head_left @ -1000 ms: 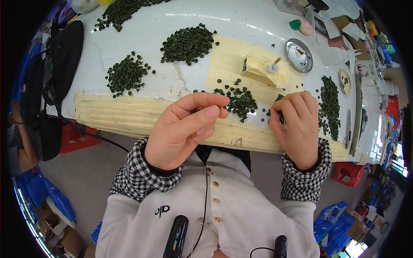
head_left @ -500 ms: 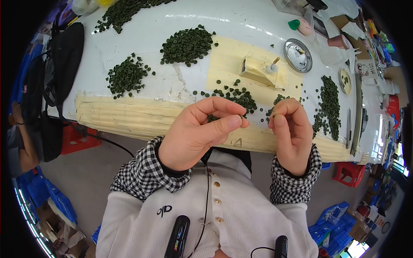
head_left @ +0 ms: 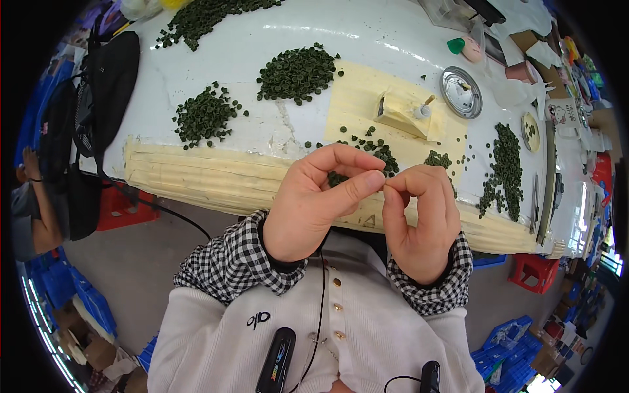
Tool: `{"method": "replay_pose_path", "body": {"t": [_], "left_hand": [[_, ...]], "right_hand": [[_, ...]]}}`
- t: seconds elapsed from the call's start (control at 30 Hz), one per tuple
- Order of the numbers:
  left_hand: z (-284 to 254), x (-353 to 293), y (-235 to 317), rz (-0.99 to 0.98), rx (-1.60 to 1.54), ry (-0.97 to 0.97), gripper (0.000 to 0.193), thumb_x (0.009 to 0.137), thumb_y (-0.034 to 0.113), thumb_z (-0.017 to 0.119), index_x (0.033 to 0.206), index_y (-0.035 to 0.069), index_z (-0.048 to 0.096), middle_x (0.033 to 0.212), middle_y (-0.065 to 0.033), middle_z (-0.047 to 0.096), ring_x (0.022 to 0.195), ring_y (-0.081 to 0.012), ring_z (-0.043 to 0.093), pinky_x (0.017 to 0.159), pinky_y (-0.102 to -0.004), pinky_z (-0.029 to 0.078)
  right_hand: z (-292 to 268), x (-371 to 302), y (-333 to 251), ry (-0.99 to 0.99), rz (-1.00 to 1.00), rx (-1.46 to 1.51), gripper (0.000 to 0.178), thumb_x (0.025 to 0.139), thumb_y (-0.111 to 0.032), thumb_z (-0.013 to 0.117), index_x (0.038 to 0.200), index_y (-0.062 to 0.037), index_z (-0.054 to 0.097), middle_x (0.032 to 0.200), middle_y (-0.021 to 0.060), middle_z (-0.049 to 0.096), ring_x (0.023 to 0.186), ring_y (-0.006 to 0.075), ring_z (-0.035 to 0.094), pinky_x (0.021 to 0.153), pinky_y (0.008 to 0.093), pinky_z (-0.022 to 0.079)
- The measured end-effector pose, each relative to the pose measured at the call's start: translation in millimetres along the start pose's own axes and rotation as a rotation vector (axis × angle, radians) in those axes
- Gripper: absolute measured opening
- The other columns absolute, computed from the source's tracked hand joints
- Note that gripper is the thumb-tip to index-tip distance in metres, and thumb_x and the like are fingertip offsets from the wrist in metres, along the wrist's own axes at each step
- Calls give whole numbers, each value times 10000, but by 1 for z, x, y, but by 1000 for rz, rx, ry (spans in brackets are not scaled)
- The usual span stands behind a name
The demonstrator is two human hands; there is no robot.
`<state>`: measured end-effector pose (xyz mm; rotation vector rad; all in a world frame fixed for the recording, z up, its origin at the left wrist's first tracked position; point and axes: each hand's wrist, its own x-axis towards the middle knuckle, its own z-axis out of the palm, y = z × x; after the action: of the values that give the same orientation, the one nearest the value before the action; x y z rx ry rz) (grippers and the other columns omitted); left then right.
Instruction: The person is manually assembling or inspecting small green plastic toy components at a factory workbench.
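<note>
My left hand [head_left: 314, 200] and my right hand [head_left: 422, 223] meet fingertip to fingertip above the table's near edge. Thumb and forefinger are pinched together on each. Whatever lies between them is hidden or too small to name. Just beyond and partly behind my left hand is a loose heap of small dark green round pieces [head_left: 386, 159]. A smaller cluster of green pieces [head_left: 438, 159] lies past my right hand. Farther back on the yellow covering stands a tape-wrapped block [head_left: 403, 118] with a white nozzle-like piece and a thin stick on it.
Larger piles of dark green pieces lie at the left [head_left: 206, 116], far middle [head_left: 298, 73] and right [head_left: 504, 167]. A round metal lid [head_left: 460, 92] and a small yellowish dish [head_left: 531, 131] sit at the right. A black bag [head_left: 111, 98] hangs over the left end; red stools [head_left: 534, 272] stand below.
My right hand has moved left, and its fingertips have come together with those of my left hand. The view has shifted slightly, so the table appears a little lower and farther right.
</note>
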<state>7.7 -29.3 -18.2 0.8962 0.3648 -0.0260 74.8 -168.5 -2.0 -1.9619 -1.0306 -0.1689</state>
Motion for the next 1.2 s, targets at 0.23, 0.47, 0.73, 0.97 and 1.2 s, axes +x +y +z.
{"method": "replay_pose_path", "body": {"t": [0.23,0.47,0.73,0.97,1.2], "left_hand": [[1,-1,2,1,-92,39,129,885,59,582,1010,28,571,720,43,483,542,-23,314,487,-184,256],[1,0,5,-13,-108,60,122,885,68,582,999,26,572,715,43,481,534,-20,307,474,-185,252],[-4,1,4,-3,-85,14,112,888,63,581,991,23,584,741,37,520,533,-21,318,476,-183,259],[-6,2,-1,54,26,-26,124,891,60,582,1002,12,609,744,34,533,545,-18,342,479,-184,265],[-9,0,1,-6,0,-58,126,893,59,579,1006,10,608,733,26,543,544,-22,343,474,-191,268]], "right_hand": [[5,-2,1,62,-7,50,182,724,85,682,865,22,585,790,121,612,692,232,613,606,280,496],[11,-8,2,145,140,181,234,701,97,693,907,0,637,813,111,631,718,205,627,626,269,502],[-1,-1,6,13,77,172,219,698,84,697,893,-6,659,813,93,635,695,181,618,610,253,491],[-2,-1,7,-2,178,256,180,691,81,701,843,8,638,790,90,630,666,171,599,580,244,475],[0,2,5,-47,153,228,141,726,73,671,820,14,584,778,79,591,662,170,565,581,248,471]]}}
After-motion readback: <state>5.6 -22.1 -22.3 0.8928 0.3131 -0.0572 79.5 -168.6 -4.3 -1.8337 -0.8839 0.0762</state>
